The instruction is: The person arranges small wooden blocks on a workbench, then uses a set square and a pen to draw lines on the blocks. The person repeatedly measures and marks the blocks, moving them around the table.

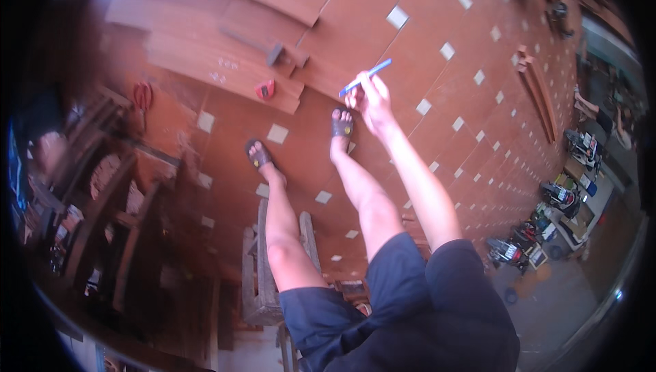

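My right hand (373, 104) is raised in front of me, its fingers closed around a blue pen (380, 67) that slants up to the right. My left hand is not in the picture. Below and to the left of the pen, long reddish-brown wooden boards (205, 64) lie on the tiled floor. A red tape measure (265, 89) rests on the nearest board. Behind it, a dark block-like tool (275, 55) sits on the wood, too blurred to name.
A red-handled tool (142, 96) lies at the left, beside dark curved wooden frames (96, 215). A wooden stool (262, 304) stands by my left leg. More wooden pieces (538, 99) lie on the right. Motorbikes (507, 252) are parked at the far right.
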A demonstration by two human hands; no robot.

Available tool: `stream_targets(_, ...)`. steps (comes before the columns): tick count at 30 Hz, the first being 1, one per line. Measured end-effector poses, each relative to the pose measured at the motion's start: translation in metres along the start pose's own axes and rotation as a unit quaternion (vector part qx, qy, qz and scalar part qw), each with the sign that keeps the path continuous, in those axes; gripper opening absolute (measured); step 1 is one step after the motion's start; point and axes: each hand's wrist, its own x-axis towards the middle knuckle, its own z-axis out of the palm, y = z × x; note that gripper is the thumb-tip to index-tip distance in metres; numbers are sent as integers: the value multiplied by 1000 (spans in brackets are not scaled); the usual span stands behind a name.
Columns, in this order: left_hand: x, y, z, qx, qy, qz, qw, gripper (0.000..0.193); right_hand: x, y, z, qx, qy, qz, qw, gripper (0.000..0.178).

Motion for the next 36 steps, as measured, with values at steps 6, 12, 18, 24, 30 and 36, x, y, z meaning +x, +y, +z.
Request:
stream_targets(6,1,-16,-54,10,34,18,999,62,-212,-162,156,25,-146,-145,978,14)
stream_targets(12,-34,-45,-122,-189,0,-184,965,48,-404,-169,286,-23,-294,-299,908,14)
stream_targets(18,-11,-73,-160,-433,137,-161,876,38,-504,-79,318,-171,-414,-187,874,13)
stream_targets(24,-80,-204,-158,-455,193,-323,807,40,-564,4,321,-378,-510,-138,760,13)
stream_targets(30,-83,-306,-92,-507,252,-399,721,40,-575,61,398,-432,-580,-215,656,12)
stream_targets(36,20,-354,-72,-665,244,-327,625,37,-581,204,523,-428,-554,-403,590,37)
